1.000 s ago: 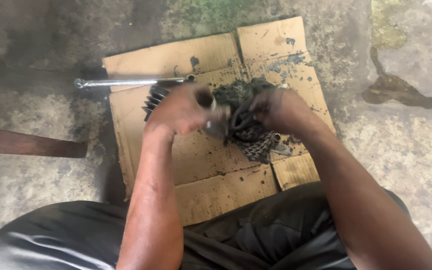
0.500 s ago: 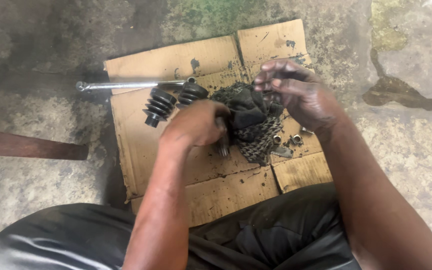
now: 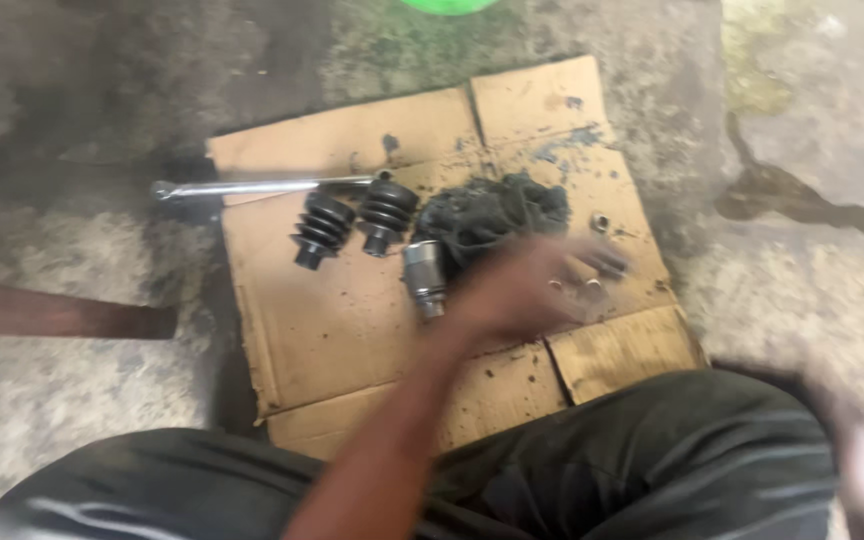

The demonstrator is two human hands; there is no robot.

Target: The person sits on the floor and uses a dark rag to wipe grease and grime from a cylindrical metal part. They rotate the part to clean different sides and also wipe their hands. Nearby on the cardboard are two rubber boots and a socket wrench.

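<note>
Greasy rag (image 3: pixel 492 212) lies bunched at the cardboard sheet's (image 3: pixel 352 330) far edge; soft, light and probably slippery, best pinched at a fold. Blurred left hand (image 3: pixel 527 290), grip unclear, hovers just nearer. Metal joint (image 3: pixel 424 278) lies beside it.

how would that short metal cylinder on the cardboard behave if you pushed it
The metal cylinder lies on its side, so a sideways nudge would probably roll it. It looks solid, likely heavy for its size. The cardboard around it is grease-spotted, so it may be slippery. The blurred left hand is beside it.
</note>
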